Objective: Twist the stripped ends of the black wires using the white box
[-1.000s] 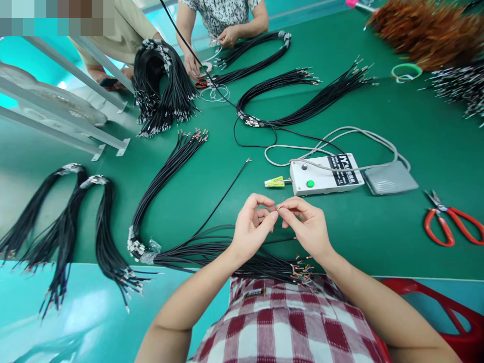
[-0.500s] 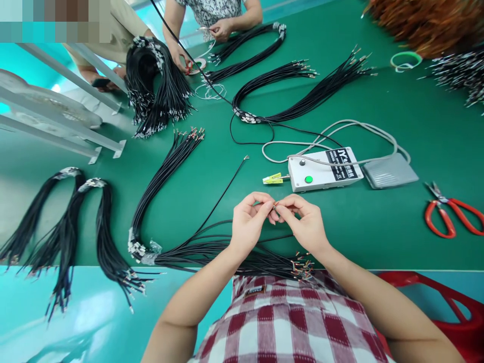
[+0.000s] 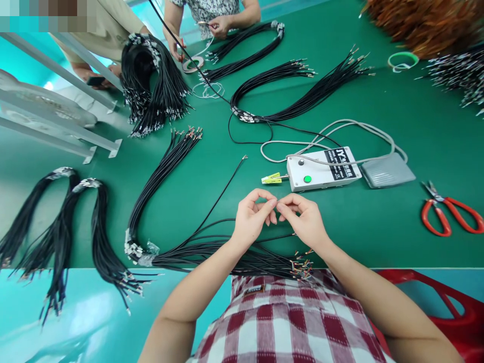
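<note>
My left hand (image 3: 252, 214) and my right hand (image 3: 303, 218) meet at their fingertips above the green table, each closed in a pinch. Whatever lies between the fingertips is too small to make out. Under my wrists runs a bundle of black cables (image 3: 212, 252) with stripped, coloured wire ends (image 3: 301, 266) near my shirt. One single cable (image 3: 223, 194) points up and away, left of my left hand. Just beyond my hands is a white box (image 3: 323, 169) with a green button and a yellow clip (image 3: 272, 178) at its left end.
Red-handled pliers (image 3: 438, 206) and a grey pedal (image 3: 387, 170) lie to the right. More cable bundles (image 3: 155, 176) are at the left, and others (image 3: 247, 117) lie farther back. Two people are across the table, one with hands by a tape roll (image 3: 192, 64). A red stool (image 3: 446, 297) stands at lower right.
My fingertips have shifted slightly, and the bit of wire seen between them before no longer shows clearly. The whole view has moved a little; the far person's hand has shifted off the tape roll.
</note>
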Motion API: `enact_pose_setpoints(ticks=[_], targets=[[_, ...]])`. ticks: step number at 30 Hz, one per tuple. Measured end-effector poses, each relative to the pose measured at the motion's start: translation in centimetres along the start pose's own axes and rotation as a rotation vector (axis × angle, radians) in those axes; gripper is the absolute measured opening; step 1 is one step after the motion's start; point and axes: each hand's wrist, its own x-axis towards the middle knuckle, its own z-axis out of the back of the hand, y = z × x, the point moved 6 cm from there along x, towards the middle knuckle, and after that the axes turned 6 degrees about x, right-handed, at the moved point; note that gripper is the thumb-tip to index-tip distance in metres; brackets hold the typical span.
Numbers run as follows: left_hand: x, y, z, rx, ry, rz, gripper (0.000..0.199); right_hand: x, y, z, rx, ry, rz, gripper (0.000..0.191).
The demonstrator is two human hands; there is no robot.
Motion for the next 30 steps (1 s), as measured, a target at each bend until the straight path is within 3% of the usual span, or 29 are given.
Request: enact_pose_setpoints(ticks=[9,14,17,21,23,26,28,30], targets=[[-0.4,1.7,0.6,0.331,0.032,-0.107,0.022,0.6,-1.1,0.9,-0.24,-0.011,0.055,0.018],[0.8,0.8,-0.1,0.165,0.133,-0.075,0.029,1.1,-1.6,0.6,-0.004,0.064,-0.087,0.031],[1.1,1.0,-0.1,0.051,0.11,-0.017,0.028,1.1,-1.9,0.3,0.106,0.088,-0.147,0.038],[0.8,1.9,0.2,0.034,0.076,0.044,0.028,1.1,-2.0,0.4,0.086,0.076,-0.129,0.036],[0.5,1.9,0.5,0.169,0.028,-0.028,0.023,1.1,-1.9,0.5,-0.001,0.067,-0.095,0.029],[-0.1,0.9,0.9,0.505,-0.053,-0.289,0.014,1.1,-1.6,0.8,-0.196,0.048,-0.022,0.017],[-0.4,0.5,0.7,0.664,-0.052,-0.441,0.015,1.1,-1.6,1.0,-0.324,0.036,0.021,0.012],[-0.4,0.6,0.7,0.724,-0.031,-0.489,0.016,1.1,-1.6,1.1,-0.433,0.031,0.055,0.011]])
